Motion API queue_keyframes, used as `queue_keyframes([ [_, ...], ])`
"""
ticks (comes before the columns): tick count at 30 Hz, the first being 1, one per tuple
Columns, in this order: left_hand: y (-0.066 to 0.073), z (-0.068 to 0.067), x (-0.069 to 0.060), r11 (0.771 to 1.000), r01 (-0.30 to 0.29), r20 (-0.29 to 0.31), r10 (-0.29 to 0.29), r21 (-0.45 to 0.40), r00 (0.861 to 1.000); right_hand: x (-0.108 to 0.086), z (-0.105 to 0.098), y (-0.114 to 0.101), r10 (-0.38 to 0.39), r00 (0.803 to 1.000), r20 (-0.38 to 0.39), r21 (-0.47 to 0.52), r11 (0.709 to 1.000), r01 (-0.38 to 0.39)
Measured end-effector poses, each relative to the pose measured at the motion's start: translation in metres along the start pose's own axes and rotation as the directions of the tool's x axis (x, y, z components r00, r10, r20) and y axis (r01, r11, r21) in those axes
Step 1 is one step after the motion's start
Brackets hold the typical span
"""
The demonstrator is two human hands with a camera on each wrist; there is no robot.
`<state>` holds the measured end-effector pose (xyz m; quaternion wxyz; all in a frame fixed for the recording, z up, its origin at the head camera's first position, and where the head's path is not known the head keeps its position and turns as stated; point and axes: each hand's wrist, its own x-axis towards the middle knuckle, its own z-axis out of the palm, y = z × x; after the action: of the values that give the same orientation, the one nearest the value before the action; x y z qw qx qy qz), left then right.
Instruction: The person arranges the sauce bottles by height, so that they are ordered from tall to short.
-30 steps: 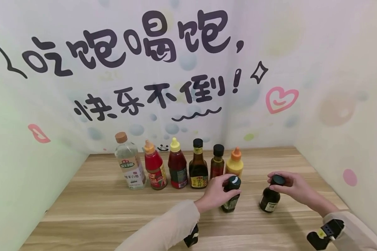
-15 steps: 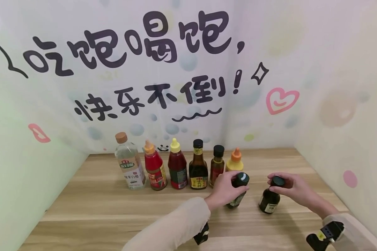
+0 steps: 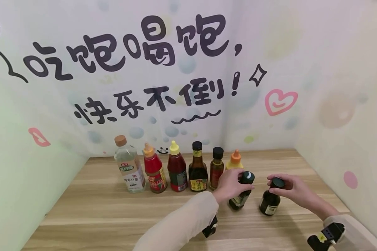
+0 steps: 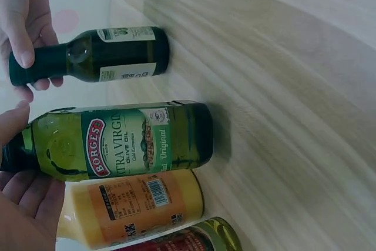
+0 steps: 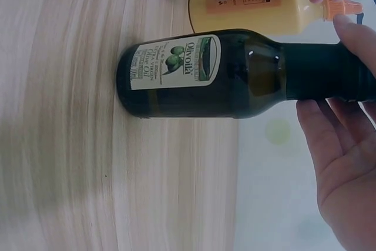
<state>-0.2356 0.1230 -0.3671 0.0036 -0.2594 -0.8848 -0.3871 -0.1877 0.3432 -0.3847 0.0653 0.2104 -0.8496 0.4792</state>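
My left hand (image 3: 232, 184) grips the capped neck of a square green olive oil bottle (image 4: 117, 145) with a BORGES label. That bottle stands nearly upright in front of a yellow squeeze bottle (image 3: 234, 162); whether its base touches the table cannot be told. To the right, my right hand (image 3: 296, 191) holds a round dark olive oil bottle (image 5: 176, 77) by its neck, thumb on one side and fingers on the other. Its base is at the wooden tabletop. A small gap separates the two olive oil bottles.
Along the back stand a clear bottle (image 3: 130, 174), a red squeeze bottle (image 3: 155, 174), a dark red one with a yellow cap (image 3: 177, 174), a brown bottle (image 3: 198, 174) and a small black-capped bottle (image 3: 216, 169). Walls enclose the wooden table (image 3: 113, 219) behind and at both sides.
My left hand has carried the BORGES bottle to the right, closer to the round olive oil bottle. My right hand and its bottle have stayed in place.
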Motion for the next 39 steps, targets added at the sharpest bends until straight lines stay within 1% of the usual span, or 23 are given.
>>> queue_keyframes([
  [3, 0.002, 0.004, 0.003, 1.0, 0.005, -0.022, -0.006, -0.015, 1.0, 0.0, 0.0, 0.001, -0.013, 1.0, 0.015, 0.022, 1.0, 0.013],
  [6, 0.003, 0.009, 0.007, 0.999, -0.008, -0.055, 0.005, -0.049, 0.998, -0.001, 0.0, 0.002, -0.028, 0.999, 0.02, 0.025, 0.999, 0.028],
  [10, 0.003, 0.016, 0.012, 0.995, -0.018, -0.085, 0.01, -0.099, 0.996, -0.001, 0.001, 0.002, -0.033, 0.999, 0.014, 0.003, 0.999, 0.033],
  [13, 0.002, 0.02, 0.015, 0.992, -0.016, -0.096, 0.004, -0.128, 0.995, -0.001, 0.001, 0.002, -0.037, 0.999, 0.01, -0.003, 0.999, 0.037],
  [18, 0.001, 0.029, 0.02, 0.973, -0.026, -0.11, 0.001, -0.229, 0.994, -0.002, 0.0, 0.002, -0.056, 0.998, 0.003, -0.013, 0.998, 0.056],
  [22, 0.001, 0.033, 0.024, 0.954, -0.066, -0.146, 0.023, -0.291, 0.989, -0.001, -0.001, 0.001, -0.057, 0.998, 0.004, -0.022, 0.998, 0.057],
  [27, -0.002, 0.037, 0.028, 0.949, -0.105, -0.195, 0.047, -0.297, 0.98, 0.0, -0.001, -0.001, -0.051, 0.999, 0.015, -0.02, 0.998, 0.051],
  [32, -0.006, 0.041, 0.031, 0.949, -0.146, -0.251, 0.075, -0.279, 0.965, 0.001, 0.0, 0.0, -0.051, 0.999, 0.005, -0.018, 0.999, 0.051],
  [34, -0.008, 0.044, 0.031, 0.947, -0.161, -0.261, 0.087, -0.278, 0.961, 0.001, 0.0, 0.001, -0.053, 0.999, 0.003, -0.017, 0.998, 0.053],
  [39, -0.01, 0.05, 0.033, 0.942, -0.181, -0.269, 0.103, -0.281, 0.958, 0.001, -0.001, 0.002, -0.062, 0.998, 0.009, -0.007, 0.998, 0.062],
])
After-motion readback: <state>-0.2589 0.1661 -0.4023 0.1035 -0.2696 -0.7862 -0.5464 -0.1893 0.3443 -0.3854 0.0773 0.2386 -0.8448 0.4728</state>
